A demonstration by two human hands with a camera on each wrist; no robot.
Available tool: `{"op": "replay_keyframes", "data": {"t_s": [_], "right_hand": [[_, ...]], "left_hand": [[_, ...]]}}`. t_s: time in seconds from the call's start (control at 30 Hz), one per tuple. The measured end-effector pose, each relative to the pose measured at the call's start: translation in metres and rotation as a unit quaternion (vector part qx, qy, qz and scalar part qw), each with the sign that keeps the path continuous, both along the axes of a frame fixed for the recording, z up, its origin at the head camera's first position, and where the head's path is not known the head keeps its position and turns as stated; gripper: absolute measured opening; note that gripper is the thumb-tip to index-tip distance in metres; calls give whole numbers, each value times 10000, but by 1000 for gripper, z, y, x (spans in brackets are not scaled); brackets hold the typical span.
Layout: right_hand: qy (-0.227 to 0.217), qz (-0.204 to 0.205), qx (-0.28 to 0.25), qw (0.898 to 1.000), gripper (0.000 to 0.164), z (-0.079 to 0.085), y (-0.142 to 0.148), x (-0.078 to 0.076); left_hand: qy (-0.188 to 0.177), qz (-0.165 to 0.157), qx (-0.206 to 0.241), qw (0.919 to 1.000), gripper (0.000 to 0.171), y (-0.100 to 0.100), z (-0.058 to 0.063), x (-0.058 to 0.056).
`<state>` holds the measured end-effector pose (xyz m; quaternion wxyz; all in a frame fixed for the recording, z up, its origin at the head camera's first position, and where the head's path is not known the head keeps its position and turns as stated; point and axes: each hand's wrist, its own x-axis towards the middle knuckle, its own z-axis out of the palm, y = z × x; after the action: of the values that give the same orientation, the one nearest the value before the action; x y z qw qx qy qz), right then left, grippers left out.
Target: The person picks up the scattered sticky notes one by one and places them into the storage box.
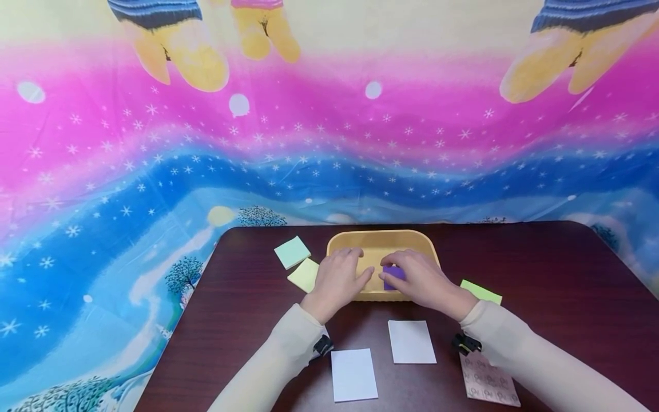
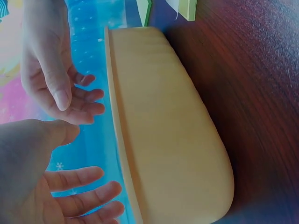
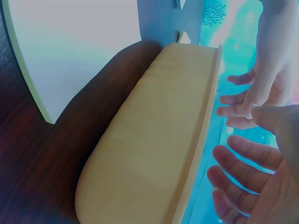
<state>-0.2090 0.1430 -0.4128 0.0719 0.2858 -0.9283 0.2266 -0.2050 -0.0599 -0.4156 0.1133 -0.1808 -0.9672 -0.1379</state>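
Observation:
Both hands hover over a yellow plastic tray (image 1: 383, 239) near the back of the table. My left hand (image 1: 337, 277) is above its left part, fingers loosely bent and nothing between them. Over the right part hangs my right hand (image 1: 419, 280), its fingers gently curved and empty in the right wrist view. A purple sticky note pad (image 1: 393, 277) shows inside the tray, partly hidden behind the right hand's thumb and fingers. In the left wrist view both hands are above the tray's rim (image 2: 122, 140), apart from each other.
Left of the tray lie a mint green pad (image 1: 292, 252) and a pale yellow pad (image 1: 302, 276). A lime pad (image 1: 481, 291) peeks out by the right wrist. Nearer are two white pads (image 1: 354, 375) and a patterned pinkish pad (image 1: 490, 380). A printed cloth (image 1: 329, 114) hangs behind.

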Motion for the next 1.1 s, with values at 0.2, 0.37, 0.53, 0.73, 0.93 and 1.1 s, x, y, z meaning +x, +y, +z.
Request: {"op": "replay_keyframes", "data": {"t_s": [0.2,0.37,0.53,0.73,0.93,1.1], "right_hand": [[51,-50,-26,10000,29,0,-2,2],[267,-36,-47,9996,26,0,-4,2],[388,-27,-51,9992,26,-2,-7,1],[360,-14,-72,9993,27,-1,-9,2],[426,36,-108,9990,27,-2,-12,3],[437,53,-92,9990,26,-5,-15,4]], "left_hand": [[-47,66,-11,10000,41,-5,2,0],[-80,105,20,9999,42,-7,1,0],[-117,144,48,9998,43,-10,-1,0],[-176,252,82,9995,44,-14,1,-1],[-132,343,117,9993,43,-19,0,-2],[-65,355,143,9992,41,-24,-3,-2]]}}
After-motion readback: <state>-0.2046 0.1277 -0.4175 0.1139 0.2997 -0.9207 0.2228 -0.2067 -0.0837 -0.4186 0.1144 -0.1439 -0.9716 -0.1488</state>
